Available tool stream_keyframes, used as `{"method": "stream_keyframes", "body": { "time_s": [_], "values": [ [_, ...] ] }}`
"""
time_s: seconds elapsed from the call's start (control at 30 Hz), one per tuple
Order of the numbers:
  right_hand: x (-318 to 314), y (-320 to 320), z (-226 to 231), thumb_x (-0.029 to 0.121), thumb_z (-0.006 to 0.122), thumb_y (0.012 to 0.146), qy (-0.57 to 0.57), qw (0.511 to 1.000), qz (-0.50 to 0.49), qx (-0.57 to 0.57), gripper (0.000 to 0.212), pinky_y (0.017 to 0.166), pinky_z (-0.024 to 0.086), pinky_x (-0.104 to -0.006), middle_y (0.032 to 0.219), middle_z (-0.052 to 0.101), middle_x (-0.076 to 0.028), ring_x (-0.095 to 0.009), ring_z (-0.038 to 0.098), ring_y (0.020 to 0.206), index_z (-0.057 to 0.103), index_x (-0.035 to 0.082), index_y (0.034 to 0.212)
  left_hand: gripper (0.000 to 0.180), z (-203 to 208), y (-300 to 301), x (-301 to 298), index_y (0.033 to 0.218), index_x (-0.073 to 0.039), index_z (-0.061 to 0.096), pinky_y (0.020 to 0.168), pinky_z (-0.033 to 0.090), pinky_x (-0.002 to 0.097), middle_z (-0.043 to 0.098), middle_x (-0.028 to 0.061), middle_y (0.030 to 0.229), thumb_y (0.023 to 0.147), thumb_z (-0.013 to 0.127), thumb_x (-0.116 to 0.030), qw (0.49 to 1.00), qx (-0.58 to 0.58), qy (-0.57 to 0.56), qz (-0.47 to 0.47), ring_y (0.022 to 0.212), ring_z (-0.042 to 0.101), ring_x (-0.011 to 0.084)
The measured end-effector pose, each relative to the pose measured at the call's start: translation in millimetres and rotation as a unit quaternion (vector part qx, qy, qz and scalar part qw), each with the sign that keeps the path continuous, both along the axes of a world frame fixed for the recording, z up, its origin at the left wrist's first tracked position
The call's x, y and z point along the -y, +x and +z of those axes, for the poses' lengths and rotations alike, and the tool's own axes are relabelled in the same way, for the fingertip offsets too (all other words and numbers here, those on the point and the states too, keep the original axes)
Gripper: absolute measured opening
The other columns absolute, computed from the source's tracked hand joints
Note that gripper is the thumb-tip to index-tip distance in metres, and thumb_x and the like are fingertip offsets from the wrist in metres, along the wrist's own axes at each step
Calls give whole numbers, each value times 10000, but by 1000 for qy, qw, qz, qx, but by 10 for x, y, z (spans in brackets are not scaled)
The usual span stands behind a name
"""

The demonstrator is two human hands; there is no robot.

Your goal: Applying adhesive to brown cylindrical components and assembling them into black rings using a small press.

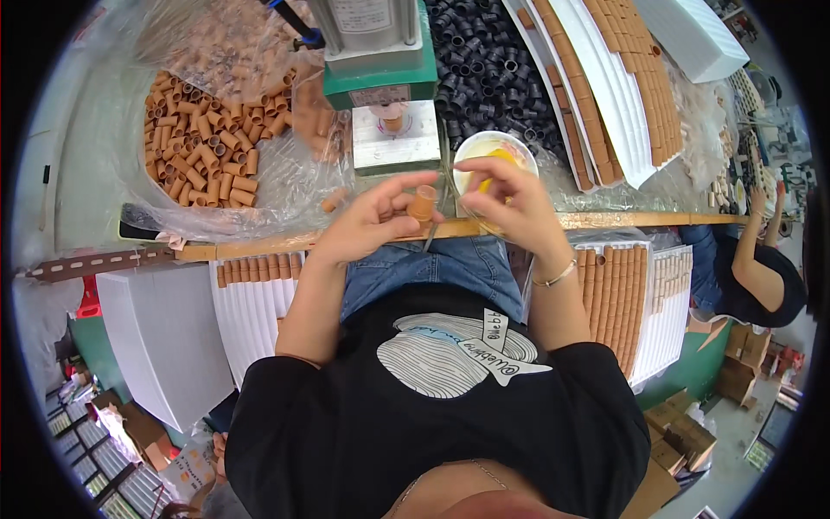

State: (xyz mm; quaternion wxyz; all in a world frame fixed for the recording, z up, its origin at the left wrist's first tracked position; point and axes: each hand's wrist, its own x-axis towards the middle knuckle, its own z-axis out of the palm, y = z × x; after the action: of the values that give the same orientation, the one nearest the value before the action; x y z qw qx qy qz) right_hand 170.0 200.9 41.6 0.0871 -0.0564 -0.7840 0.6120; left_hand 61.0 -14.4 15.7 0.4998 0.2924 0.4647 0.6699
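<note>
My left hand [372,221] has its thumb and fingers closed round a short orange-brown tube [422,204], held upright over the bench's front edge. To its right my right hand [512,201] hovers with thumb and fingers apart, holding nothing that I can see. Beneath and behind its fingers is a white bowl [461,156] with something yellow [501,157] inside. Straight ahead stands a press with a green head [380,80]. Under it, a similar tan piece [392,122] sits on a metal block [367,154].
Many brown tubes [203,151] lie heaped on plastic film at the left, with one loose tube [334,200] nearer me. Black fittings [488,65] are piled behind the bowl. White ridged trays [618,78] hold tube rows at right. Another person [761,268] works far right.
</note>
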Motion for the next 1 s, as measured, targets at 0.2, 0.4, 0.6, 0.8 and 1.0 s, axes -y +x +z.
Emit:
{"method": "stream_keyframes", "body": {
  "time_s": [0.2,0.4,0.6,0.8,1.0],
  "values": [
    [149,-69,-130,74,746,789,-50,995,82,-25,264,525,283,-162,752,484,78,-1,366,596,676,55,1043,696,-44,79,-180,1409,-80,340,692,475,235,648,76,1054,815,697,-27,995,-66,-61,39,822,593,84],
    [317,-88,-215,203,780,770,30,998,-35,-33,244,477,375,-254,641,506,-11,-96,441,503,639,21,850,599,-66,255,-326,1221,-73,475,639,463,232,683,47,866,709,786,-58,923,-294,-125,216,698,592,90],
    [497,-245,-263,257,782,744,260,943,-174,-118,333,466,421,-331,603,521,-87,-212,549,507,529,41,727,516,-249,396,-444,1101,-33,491,701,516,277,681,73,840,693,805,-76,821,-406,-105,387,753,668,152],
    [299,-188,-78,263,750,781,189,978,-80,-25,256,547,479,-348,719,635,-112,-247,631,594,622,47,829,412,-209,246,-290,1081,-25,504,758,507,262,665,90,900,756,758,-53,817,-396,-79,411,828,646,153],
    [-1019,158,-584,195,589,913,230,921,-285,130,204,638,504,-315,742,688,-119,-201,674,657,667,34,1009,137,-270,-506,717,908,-31,513,688,464,307,579,69,813,839,629,-55,805,-243,-128,526,737,575,194]
  ]
}}
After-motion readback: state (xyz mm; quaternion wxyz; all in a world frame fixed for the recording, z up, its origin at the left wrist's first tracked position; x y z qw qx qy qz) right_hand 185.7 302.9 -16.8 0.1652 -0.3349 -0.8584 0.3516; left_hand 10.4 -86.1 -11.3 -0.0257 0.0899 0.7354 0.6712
